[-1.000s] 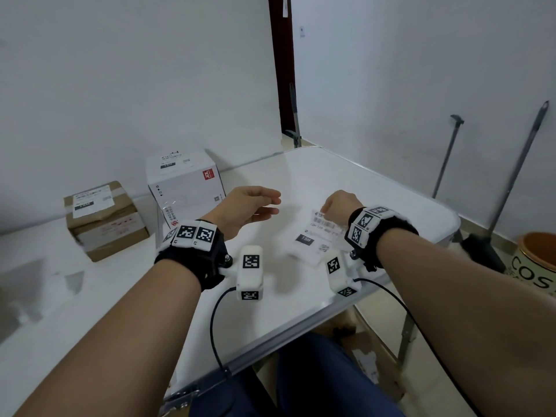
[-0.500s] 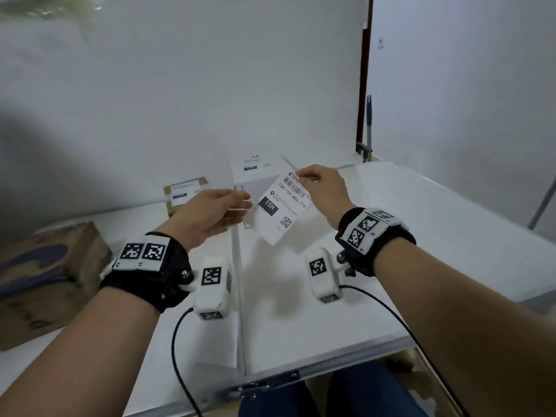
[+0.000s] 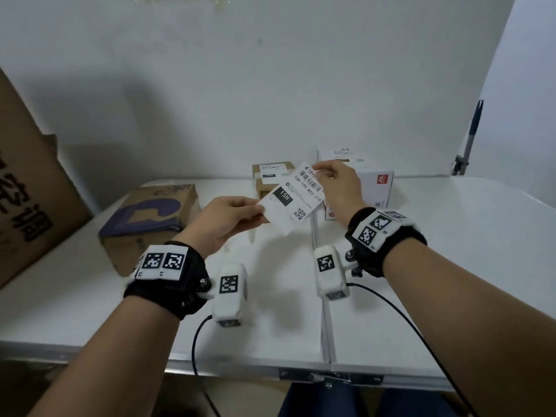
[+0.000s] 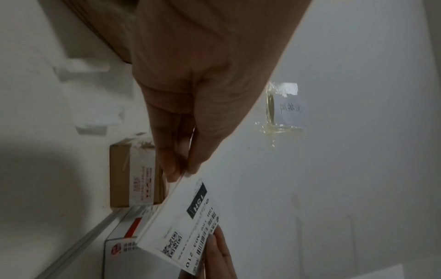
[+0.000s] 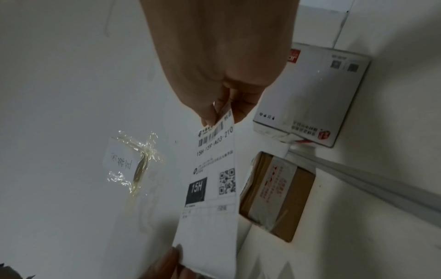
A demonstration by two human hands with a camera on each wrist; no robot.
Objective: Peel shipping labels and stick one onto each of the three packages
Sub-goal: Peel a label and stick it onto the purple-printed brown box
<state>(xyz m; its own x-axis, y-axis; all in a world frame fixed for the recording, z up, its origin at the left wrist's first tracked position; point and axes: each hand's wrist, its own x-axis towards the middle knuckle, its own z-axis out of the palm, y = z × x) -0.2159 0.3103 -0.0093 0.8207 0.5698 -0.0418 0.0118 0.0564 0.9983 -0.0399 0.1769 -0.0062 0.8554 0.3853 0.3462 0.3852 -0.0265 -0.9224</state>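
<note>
A white shipping label [image 3: 293,198] marked 15H with a barcode and QR code hangs in the air above the table. My left hand [image 3: 228,218] pinches its lower left corner [image 4: 183,174]. My right hand [image 3: 337,188] pinches its top edge by the barcode [image 5: 220,115]. Behind the label sit three packages: a small brown box [image 3: 272,176] with a label on top, a white box [image 3: 370,182] with a red logo and a label on top, and a brown box with purple print [image 3: 150,218] at the left.
A white folding table [image 3: 451,266] with a centre seam carries everything. A large cardboard carton [image 3: 27,191] leans at the far left. White wall close behind; a taped note [image 5: 126,160] sticks to it. A pole [image 3: 472,136] stands at the right.
My right hand lifted the label off the table and brought it up in front of the boxes. My left hand closed on its lower corner. The view swung left.
</note>
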